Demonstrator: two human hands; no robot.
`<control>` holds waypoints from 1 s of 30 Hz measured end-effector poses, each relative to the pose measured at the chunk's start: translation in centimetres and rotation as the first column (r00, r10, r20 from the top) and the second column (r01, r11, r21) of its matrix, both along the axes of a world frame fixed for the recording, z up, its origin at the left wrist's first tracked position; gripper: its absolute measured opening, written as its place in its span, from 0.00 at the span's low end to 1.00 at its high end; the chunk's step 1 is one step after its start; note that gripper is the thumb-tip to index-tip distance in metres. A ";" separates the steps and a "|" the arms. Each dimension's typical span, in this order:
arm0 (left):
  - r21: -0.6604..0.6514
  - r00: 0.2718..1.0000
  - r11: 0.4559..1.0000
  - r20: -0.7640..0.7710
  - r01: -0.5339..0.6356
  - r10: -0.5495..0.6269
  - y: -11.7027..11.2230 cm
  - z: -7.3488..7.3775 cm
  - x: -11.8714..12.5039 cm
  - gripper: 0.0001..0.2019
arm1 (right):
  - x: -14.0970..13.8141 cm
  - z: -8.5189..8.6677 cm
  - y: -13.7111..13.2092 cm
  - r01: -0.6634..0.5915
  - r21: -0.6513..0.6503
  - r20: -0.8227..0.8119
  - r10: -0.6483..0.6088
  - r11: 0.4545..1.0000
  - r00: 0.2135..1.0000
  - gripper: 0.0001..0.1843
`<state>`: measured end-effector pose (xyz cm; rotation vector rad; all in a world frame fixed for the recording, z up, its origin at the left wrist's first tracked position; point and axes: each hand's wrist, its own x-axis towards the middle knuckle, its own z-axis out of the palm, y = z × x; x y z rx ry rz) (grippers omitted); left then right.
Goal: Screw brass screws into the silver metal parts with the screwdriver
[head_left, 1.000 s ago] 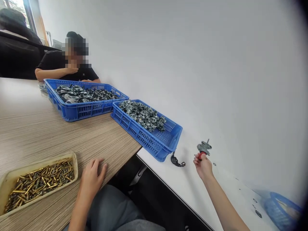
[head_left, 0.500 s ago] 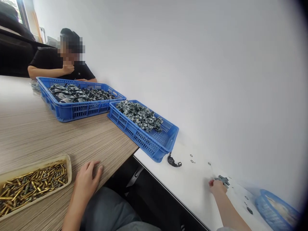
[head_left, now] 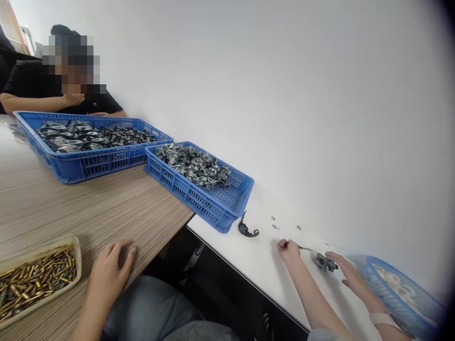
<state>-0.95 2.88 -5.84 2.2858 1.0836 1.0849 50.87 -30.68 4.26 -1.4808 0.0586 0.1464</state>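
My left hand [head_left: 113,265] lies palm down on the wood-grain table [head_left: 142,203], fingers stretched out and holding nothing. Just left of it is a cream tray [head_left: 78,258] filled with small brass parts [head_left: 39,279]. My right hand does not show. At the right, two more hands reach over the white table [head_left: 259,258]; they look like a co-worker's. One co-worker's hand [head_left: 289,249] is closed around a thin dark tool [head_left: 306,248] whose end points right. The other hand [head_left: 350,274], with a band on its wrist, has spread fingers beside a grey metal carburetor-like part [head_left: 324,262].
A blue crate [head_left: 97,158] of metal and black parts stands at the far left, and a second blue crate [head_left: 199,203] of grey castings overhangs the table corner. A black wristwatch [head_left: 246,229] and small rings [head_left: 273,219] lie beyond. A blue basket [head_left: 394,289] stands right.
The view has swung slightly right. The tool-holding hand has moved left from the grey part, and the banded hand has come in from the lower right. My left hand stays put.
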 end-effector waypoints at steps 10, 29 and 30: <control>-0.024 0.998 0.999 0.058 -0.021 0.022 -0.4 0.0 0.3 0.18 | -2.3 7.4 14.6 -0.198 -0.474 0.396 0.409 0.858 0.822 0.22; -0.115 0.992 0.993 0.122 -0.027 0.041 -1.4 0.8 0.7 0.14 | -4.4 12.7 29.2 0.250 -0.967 0.100 0.849 -0.039 0.519 0.15; -0.115 0.992 0.993 0.121 -0.027 0.041 -1.4 0.8 0.7 0.14 | -4.3 12.8 29.2 0.255 -0.965 0.087 0.853 -0.056 0.515 0.15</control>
